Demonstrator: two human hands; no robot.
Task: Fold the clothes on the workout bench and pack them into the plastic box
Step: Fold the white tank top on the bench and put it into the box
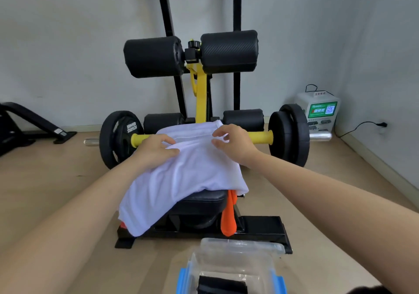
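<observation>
Both hands on the white shirt [186,176], draped over the bench [204,199] in a gym corner.
Wood floor [68,203], grey wall [68,44], yellow bar [260,137] with plates behind. Left hand [156,148] pinches a shirt fold, fingers curled. Right hand [233,144] pinches the top edge, fingers half curled. Shirt is crumpled and hangs off the seat's left; orange garment [229,221] hangs at the right. Clear box [235,262] on the floor in front, black cloth [222,285] inside.

Matt white cloth garment [181,173], clear glossy plastic box [235,262], smooth wood-look floor [56,180].
</observation>
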